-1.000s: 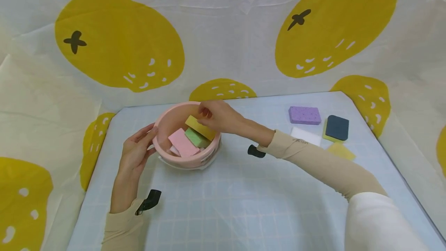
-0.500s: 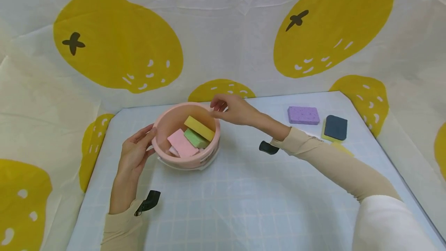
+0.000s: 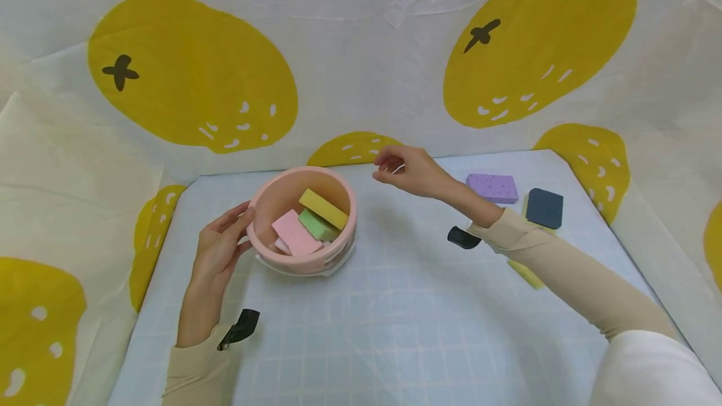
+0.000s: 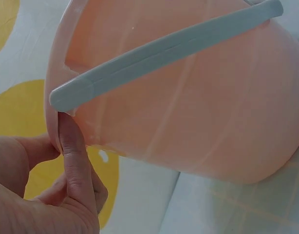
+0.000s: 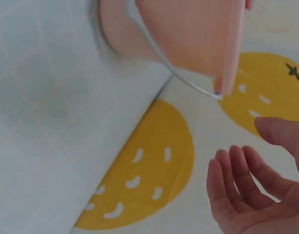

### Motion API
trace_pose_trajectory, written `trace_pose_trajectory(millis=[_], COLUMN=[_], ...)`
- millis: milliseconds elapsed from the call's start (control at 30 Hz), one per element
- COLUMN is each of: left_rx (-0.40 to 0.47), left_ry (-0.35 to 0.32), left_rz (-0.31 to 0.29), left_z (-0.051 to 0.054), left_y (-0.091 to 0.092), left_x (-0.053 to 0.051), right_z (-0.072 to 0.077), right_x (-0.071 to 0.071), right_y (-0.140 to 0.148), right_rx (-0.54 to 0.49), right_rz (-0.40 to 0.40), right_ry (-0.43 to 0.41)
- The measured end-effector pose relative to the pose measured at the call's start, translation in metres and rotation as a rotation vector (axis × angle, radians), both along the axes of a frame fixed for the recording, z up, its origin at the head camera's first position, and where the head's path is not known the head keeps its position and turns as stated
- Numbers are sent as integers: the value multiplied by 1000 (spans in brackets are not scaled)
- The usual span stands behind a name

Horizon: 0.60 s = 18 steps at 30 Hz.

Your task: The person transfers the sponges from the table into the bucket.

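Bench (image 3: 406, 324), pale blue. Pink bucket (image 3: 282, 198), on it. Left hand (image 3: 220, 240), pinching the bucket's rim (image 3: 293, 260); right hand (image 3: 414, 171), loosely curved, empty, beside the bucket. Pink sponge (image 3: 296, 234), yellow sponge (image 3: 324, 207), green sponge (image 3: 318, 224): inside bucket.

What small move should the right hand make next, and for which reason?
Probably, reach toward the purple sponge: the right hand holds nothing, and this sponge lies on the table outside the pink bucket, which holds a pink sponge, a green sponge and a yellow sponge. The left hand grips the bucket, so it seems steady enough.
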State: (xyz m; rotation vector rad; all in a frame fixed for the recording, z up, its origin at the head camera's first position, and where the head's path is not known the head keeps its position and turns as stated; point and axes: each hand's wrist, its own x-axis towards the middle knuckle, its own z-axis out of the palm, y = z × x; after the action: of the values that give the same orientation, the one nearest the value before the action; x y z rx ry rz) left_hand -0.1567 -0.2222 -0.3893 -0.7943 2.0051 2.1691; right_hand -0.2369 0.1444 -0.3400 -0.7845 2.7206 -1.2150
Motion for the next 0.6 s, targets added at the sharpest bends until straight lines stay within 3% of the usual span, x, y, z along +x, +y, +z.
trace_pose_trajectory(millis=[600], left_rx=[-45], left_ry=[-10], left_rz=[-10], left_z=[0], left_y=[0], left_x=[-1], right_z=[-25], right_x=[-3], right_y=[69], right_rx=[28], right_rz=[-138], right_ry=[3])
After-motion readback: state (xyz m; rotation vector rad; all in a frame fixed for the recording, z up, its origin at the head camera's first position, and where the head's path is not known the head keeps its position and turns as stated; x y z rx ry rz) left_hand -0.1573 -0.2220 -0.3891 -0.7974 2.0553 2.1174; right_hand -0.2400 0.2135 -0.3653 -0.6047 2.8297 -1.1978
